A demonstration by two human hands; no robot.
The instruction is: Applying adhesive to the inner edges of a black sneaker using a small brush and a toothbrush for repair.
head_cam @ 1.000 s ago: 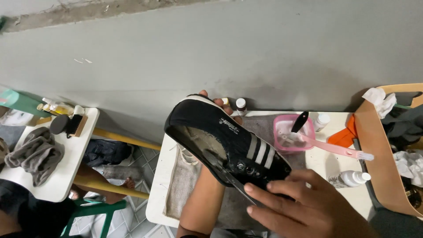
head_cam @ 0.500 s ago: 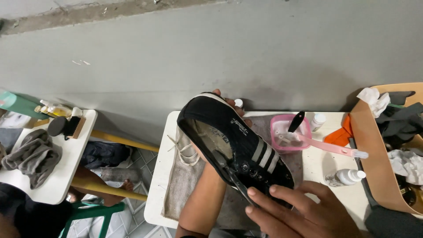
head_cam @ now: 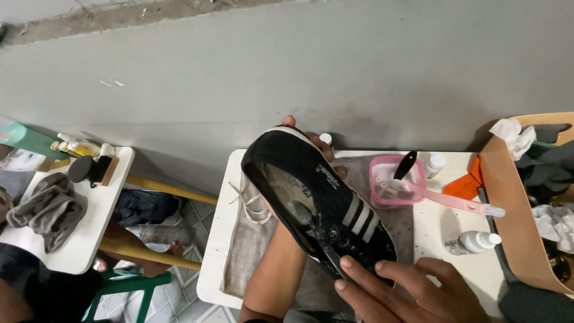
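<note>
A black sneaker (head_cam: 320,206) with white side stripes is held in the air above a small white table (head_cam: 215,269), its long axis running on a diagonal from upper left to lower right in the head view; the rounded end, at upper left, points toward the grey wall (head_cam: 299,72), and the other end points down toward the viewer. The shoe is tilted so that its opening and wet insole face the camera. The left hand (head_cam: 311,143) supports the shoe from behind and below, with fingertips curled over the far rim; the rest of the hand is hidden by the shoe, so its exact grip cannot be told. The right hand (head_cam: 412,293) lies at the near end with fingers extended and slightly spread, their tips touching the shoe's side; a thin dark tool beneath them is too unclear to identify. Under the shoe lies a grey towel (head_cam: 257,251) with white laces (head_cam: 251,200) on it. To the right stand a pink tub (head_cam: 394,182), a pink brush (head_cam: 457,203), and a small white bottle (head_cam: 472,242). A second table (head_cam: 78,239) at left carries a grey cloth (head_cam: 48,209).
</note>
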